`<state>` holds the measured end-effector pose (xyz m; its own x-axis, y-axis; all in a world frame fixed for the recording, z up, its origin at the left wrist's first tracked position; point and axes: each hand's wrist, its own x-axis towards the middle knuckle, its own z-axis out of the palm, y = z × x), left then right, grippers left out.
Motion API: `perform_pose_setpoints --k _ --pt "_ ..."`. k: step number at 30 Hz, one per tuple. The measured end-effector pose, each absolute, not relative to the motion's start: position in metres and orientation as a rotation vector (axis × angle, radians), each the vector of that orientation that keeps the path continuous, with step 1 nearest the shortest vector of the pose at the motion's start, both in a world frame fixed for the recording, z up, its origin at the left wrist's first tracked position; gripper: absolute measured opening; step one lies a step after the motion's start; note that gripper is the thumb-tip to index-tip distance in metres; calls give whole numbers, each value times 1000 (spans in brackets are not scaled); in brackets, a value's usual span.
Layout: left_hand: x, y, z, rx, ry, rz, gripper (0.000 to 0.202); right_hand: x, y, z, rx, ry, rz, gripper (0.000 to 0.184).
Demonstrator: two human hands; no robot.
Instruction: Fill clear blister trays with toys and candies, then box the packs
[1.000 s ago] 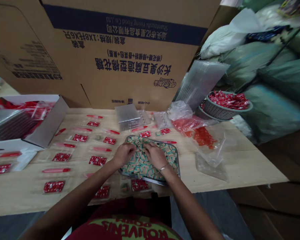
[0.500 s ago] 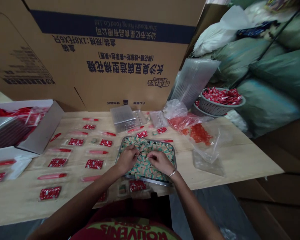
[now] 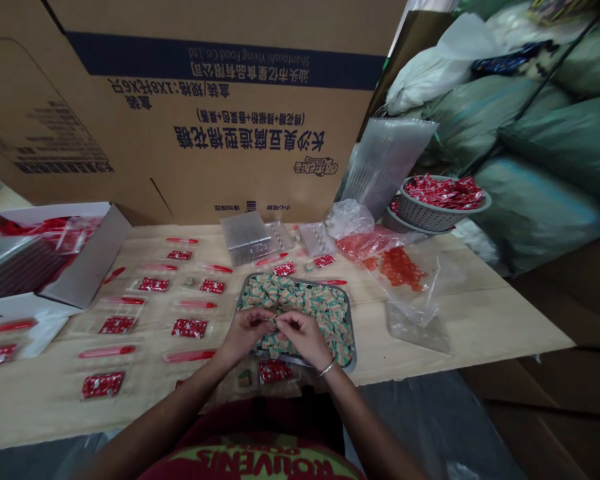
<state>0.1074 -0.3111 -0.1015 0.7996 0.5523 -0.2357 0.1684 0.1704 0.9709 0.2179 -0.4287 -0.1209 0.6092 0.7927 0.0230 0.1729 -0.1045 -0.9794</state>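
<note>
A metal tray [image 3: 353,357] full of small green-and-tan packets [image 3: 330,310] lies before me on the table. Over its left-middle part my left hand [image 3: 246,332] and my right hand [image 3: 304,337] meet, fingertips pinched together. Whatever is between the fingertips is too small and too covered to make out. Close to the tray's near edge is a clear plastic pack with a red sachet [image 3: 275,371] and a small packet [image 3: 245,379] in it.
Clear packs with red sachets [image 3: 189,328] and red pen-shaped pieces [image 3: 106,351] cover the table's left. A white box [image 3: 87,267] stands there. A large carton [image 3: 250,173] blocks the back. Right are orange-red bits [image 3: 403,268] on plastic and a grey basket [image 3: 430,208] of sachets.
My hands have come together from slightly apart and moved a little nearer to my body. The view has shifted slightly; the tray stays in place.
</note>
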Motion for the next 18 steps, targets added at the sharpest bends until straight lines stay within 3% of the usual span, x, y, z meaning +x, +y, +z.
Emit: perform_pose_setpoints --k 6,9,13,18 --pt "109 -304 -107 1323 703 210 42 243 -425 -110 -2079 -1278 243 15" --pt "114 -302 -107 1309 682 190 38 247 -424 -105 -2093 -1352 269 15" --pt "120 -305 -108 1297 689 259 38 241 -428 -106 -1737 -1166 540 8" --pt "120 -312 -101 1348 597 304 33 229 -423 -114 -1512 -774 723 20"
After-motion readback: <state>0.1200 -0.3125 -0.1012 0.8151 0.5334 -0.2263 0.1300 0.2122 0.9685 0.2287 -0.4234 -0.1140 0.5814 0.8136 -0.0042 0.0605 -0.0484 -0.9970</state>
